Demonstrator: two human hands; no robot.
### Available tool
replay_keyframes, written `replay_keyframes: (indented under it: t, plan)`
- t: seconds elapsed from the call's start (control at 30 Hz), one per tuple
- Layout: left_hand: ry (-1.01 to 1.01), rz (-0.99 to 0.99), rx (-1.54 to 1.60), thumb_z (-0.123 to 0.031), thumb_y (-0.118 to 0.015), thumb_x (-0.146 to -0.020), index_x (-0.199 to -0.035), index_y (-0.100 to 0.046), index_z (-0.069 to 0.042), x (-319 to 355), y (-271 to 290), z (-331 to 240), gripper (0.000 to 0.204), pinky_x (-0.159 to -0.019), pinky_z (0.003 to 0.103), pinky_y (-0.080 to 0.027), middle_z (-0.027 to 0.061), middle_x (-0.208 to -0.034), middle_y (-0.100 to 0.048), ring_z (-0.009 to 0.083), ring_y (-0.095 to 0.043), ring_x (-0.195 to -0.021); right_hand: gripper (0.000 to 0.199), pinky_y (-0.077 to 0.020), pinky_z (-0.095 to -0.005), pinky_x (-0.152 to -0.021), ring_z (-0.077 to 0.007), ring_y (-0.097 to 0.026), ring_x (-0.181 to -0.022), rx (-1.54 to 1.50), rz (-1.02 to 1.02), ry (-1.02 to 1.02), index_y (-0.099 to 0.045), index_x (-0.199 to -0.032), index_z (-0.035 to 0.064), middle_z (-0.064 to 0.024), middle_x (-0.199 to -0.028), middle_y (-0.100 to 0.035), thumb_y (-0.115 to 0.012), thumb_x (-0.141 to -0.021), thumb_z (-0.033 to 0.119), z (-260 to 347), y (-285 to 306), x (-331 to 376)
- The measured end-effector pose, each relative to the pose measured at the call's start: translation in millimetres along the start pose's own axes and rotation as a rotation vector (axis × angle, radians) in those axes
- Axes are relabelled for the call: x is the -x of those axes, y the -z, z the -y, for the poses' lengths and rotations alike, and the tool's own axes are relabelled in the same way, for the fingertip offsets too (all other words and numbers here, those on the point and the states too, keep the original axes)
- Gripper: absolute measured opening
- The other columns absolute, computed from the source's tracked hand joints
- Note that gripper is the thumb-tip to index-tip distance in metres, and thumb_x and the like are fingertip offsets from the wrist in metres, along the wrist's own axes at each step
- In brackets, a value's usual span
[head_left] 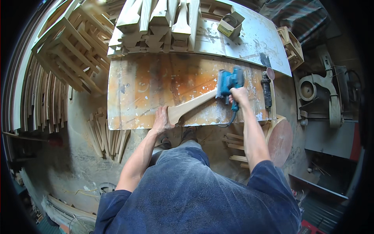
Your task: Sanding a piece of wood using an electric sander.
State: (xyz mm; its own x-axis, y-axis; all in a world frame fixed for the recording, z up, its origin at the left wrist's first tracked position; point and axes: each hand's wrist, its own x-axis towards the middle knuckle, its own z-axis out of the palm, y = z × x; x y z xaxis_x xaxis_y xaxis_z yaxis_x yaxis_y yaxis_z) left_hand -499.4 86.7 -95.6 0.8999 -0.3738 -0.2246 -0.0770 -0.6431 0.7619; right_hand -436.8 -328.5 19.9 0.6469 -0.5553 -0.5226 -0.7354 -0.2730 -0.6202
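Note:
A pale wooden furniture leg (190, 105), flared at its near-left end, lies slanted across the paint-spattered workbench (136, 93). My left hand (160, 120) grips the flared end at the bench's front edge, fingers pressed together against the wood. In my right hand (239, 96) is a teal power sander (229, 82), slightly smeared by motion. The sander rests over the far, narrow end of the leg and hides its tip. Its cord runs down from the handle past the front edge.
Shaped wooden parts (159, 23) are stacked at the back of the bench, near a small box (231, 25). A dark tool (266, 89) lies at the right edge. Wooden frames (72, 46) stand at left; a round disc (279, 142) sits right, below the bench top.

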Motion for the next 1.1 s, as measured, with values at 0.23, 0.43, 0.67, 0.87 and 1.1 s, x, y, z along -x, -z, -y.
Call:
replay_keyframes:
  t: [0.23,0.43,0.67,0.87,1.1]
  plan:
    - [-0.101,-0.147,-0.013,-0.016,-0.089,-0.060,-0.146,-0.034,0.004,2,-18,6,0.105,-0.118,0.051,-0.037,0.0279,-0.139,-0.043,0.0469,-0.041,-0.134,0.039,-0.0583,-0.0522,-0.093,-0.0467,-0.073,-0.102,0.324,0.094,0.222,-0.070,-0.105,-0.0040,-0.0341,-0.099,-0.073,-0.069,-0.079,0.025,0,-105,121]
    - [-0.073,-0.084,-0.009,-0.019,-0.089,-0.059,-0.146,-0.034,0.005,3,-7,5,0.106,-0.117,0.049,-0.038,0.0280,-0.138,-0.043,0.0456,-0.042,-0.134,0.049,-0.0542,-0.0550,-0.097,-0.0511,-0.068,-0.108,0.395,0.171,0.312,-0.066,-0.119,-0.0035,-0.0352,-0.105,-0.071,-0.070,-0.080,0.025,21,-94,150]
    - [-0.001,-0.058,-0.091,-0.017,-0.089,-0.058,-0.146,-0.034,0.002,7,-6,3,0.106,-0.118,0.051,-0.038,0.0273,-0.140,-0.042,0.0463,-0.042,-0.135,0.033,-0.0606,-0.0517,-0.085,-0.0449,-0.075,-0.092,0.368,-0.104,0.155,-0.069,-0.100,-0.0059,-0.0315,-0.093,-0.074,-0.068,-0.080,0.021,-27,-2,21]
    - [0.039,-0.038,-0.123,-0.016,-0.087,-0.060,-0.145,-0.033,0.003,1,-9,8,0.103,-0.115,0.051,-0.040,0.0292,-0.135,-0.044,0.0468,-0.044,-0.130,0.025,-0.0566,-0.0338,-0.047,-0.0169,-0.068,-0.049,0.032,0.015,0.113,-0.071,-0.066,-0.0006,-0.0122,-0.061,-0.070,-0.060,-0.083,0.014,-27,64,-50]
    - [0.058,-0.013,-0.132,-0.017,-0.085,-0.062,-0.147,-0.030,0.004,-1,-4,-2,0.103,-0.114,0.051,-0.041,0.0303,-0.136,-0.042,0.0481,-0.043,-0.130,0.030,-0.0628,-0.0456,-0.069,-0.0371,-0.076,-0.069,0.135,0.115,0.180,-0.073,-0.086,-0.0061,-0.0268,-0.075,-0.073,-0.066,-0.081,0.023,-31,-31,43]
